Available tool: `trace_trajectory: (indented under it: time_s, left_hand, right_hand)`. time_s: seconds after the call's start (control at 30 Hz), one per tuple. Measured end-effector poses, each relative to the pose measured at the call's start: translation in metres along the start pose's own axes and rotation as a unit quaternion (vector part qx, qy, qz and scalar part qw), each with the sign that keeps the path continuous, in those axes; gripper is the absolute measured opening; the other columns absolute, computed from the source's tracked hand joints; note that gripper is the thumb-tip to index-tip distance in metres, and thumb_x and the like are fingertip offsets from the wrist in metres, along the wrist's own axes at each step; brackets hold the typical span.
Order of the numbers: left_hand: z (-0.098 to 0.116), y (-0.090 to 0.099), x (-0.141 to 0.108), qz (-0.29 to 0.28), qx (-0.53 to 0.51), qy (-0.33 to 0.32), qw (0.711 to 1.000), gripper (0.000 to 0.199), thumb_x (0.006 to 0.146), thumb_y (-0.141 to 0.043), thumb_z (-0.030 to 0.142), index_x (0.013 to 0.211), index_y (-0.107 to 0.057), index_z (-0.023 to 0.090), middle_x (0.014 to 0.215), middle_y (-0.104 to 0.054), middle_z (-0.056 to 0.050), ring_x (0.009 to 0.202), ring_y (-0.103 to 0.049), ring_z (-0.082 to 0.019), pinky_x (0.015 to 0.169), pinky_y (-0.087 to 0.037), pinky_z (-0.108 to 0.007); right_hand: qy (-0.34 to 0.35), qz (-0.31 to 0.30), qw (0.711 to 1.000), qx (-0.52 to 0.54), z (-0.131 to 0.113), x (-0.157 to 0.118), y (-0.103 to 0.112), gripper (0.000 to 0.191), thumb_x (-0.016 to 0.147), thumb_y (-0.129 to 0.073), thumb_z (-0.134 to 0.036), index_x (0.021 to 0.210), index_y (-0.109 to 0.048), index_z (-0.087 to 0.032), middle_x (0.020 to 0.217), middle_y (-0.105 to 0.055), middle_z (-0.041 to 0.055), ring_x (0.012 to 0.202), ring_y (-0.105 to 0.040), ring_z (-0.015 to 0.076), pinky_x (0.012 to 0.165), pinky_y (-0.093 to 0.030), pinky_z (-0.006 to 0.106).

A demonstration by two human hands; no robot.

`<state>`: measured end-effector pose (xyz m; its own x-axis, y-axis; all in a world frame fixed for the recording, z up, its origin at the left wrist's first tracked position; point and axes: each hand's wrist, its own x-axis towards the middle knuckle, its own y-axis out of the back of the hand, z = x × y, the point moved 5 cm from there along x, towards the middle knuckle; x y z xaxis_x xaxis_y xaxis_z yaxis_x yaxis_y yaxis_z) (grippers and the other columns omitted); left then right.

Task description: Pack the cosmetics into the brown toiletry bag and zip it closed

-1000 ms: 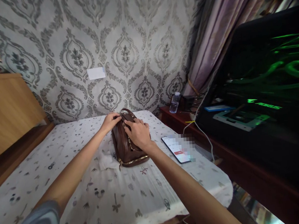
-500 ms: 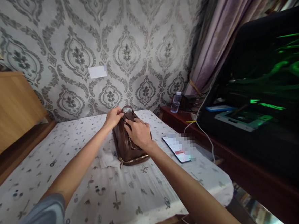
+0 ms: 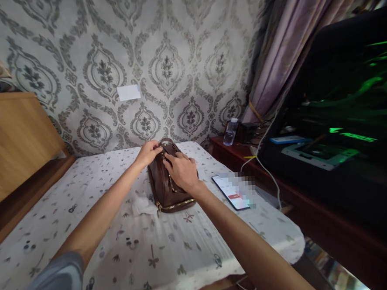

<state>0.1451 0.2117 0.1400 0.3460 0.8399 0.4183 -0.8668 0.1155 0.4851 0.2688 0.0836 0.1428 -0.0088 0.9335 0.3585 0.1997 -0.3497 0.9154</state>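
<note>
A brown leather handbag (image 3: 161, 188) with gold zips lies on the patterned white cloth, its handle (image 3: 167, 141) toward the wall. My left hand (image 3: 148, 154) is closed at the bag's far left edge, thumb and fingers gripping there; the exact part between the fingertips is too small to make out. Across the bag's upper face rests my right hand (image 3: 183, 172), its fingers stretched out and apart, pressing on the leather. A gold zip (image 3: 177, 206) runs along the near end, with a pull at the left corner. Beside that corner is a crumpled white tissue (image 3: 143, 206).
Right of the bag lies a phone (image 3: 231, 193) with its screen lit. A plastic bottle (image 3: 230, 132) and a white cable (image 3: 277, 179) are on the dark red desk. A black computer case (image 3: 327, 88) with green lights stands at right, a wooden cabinet (image 3: 16, 134) at left.
The whole view has shifted slightly, so everything appears a little further right. Both hands keep nearly the same places on the bag.
</note>
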Motion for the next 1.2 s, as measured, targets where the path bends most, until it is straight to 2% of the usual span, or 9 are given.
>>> trace_trajectory:
  time_s: [0.37, 0.57, 0.77, 1.0, 1.2]
  left_hand:
    - [0.006, -0.001, -0.011, 0.012, -0.080, 0.009, 0.997, 0.023, 0.077, -0.064, 0.027, 0.061, -0.049, 0.019, 0.060, -0.043, 0.005, 0.064, -0.040, -0.013, 0.064, -0.029, -0.028]
    - [0.006, 0.000, -0.008, 0.038, -0.078, 0.010, 0.996, 0.023, 0.076, -0.064, 0.028, 0.061, -0.048, 0.019, 0.060, -0.042, 0.005, 0.063, -0.039, -0.012, 0.064, -0.028, -0.027]
    - [0.003, 0.001, -0.008, 0.057, -0.073, 0.007, 0.996, 0.021, 0.075, -0.063, 0.030, 0.063, -0.050, 0.020, 0.062, -0.045, 0.004, 0.065, -0.041, -0.013, 0.064, -0.031, -0.027]
    - [0.006, -0.002, -0.014, 0.034, -0.064, -0.003, 0.997, 0.023, 0.077, -0.064, 0.030, 0.064, -0.048, 0.019, 0.062, -0.044, 0.005, 0.065, -0.042, -0.013, 0.065, -0.031, -0.027]
    - [0.014, -0.003, -0.023, 0.015, -0.064, -0.016, 0.998, 0.023, 0.078, -0.063, 0.032, 0.065, -0.049, 0.019, 0.064, -0.044, 0.005, 0.066, -0.042, -0.013, 0.067, -0.031, -0.028]
  right_hand:
    - [0.001, -0.002, 1.000, -0.016, 0.000, -0.001, -0.003, 0.046, 0.111, -0.036, -0.044, 0.149, -0.056, -0.029, 0.139, -0.066, 0.0140, 0.131, -0.059, 0.0290, 0.106, -0.047, 0.045]
    - [0.010, 0.001, 1.000, -0.019, 0.001, -0.001, -0.006, 0.045, 0.110, -0.036, -0.037, 0.151, -0.054, -0.028, 0.144, -0.064, 0.0144, 0.134, -0.058, 0.0289, 0.107, -0.047, 0.046]
    - [-0.003, -0.038, 0.999, 0.005, -0.004, 0.006, 0.007, 0.041, 0.106, -0.043, -0.033, 0.143, -0.061, -0.027, 0.133, -0.071, 0.0119, 0.123, -0.066, 0.0282, 0.099, -0.053, 0.043]
    - [0.011, -0.034, 0.999, -0.004, -0.003, 0.007, 0.007, 0.041, 0.107, -0.042, -0.034, 0.142, -0.063, -0.029, 0.131, -0.071, 0.0117, 0.122, -0.066, 0.0290, 0.099, -0.052, 0.043]
    - [0.013, -0.038, 0.999, 0.031, 0.002, 0.003, 0.007, 0.044, 0.108, -0.043, -0.035, 0.148, -0.055, -0.024, 0.139, -0.068, 0.0123, 0.130, -0.062, 0.0290, 0.106, -0.048, 0.044]
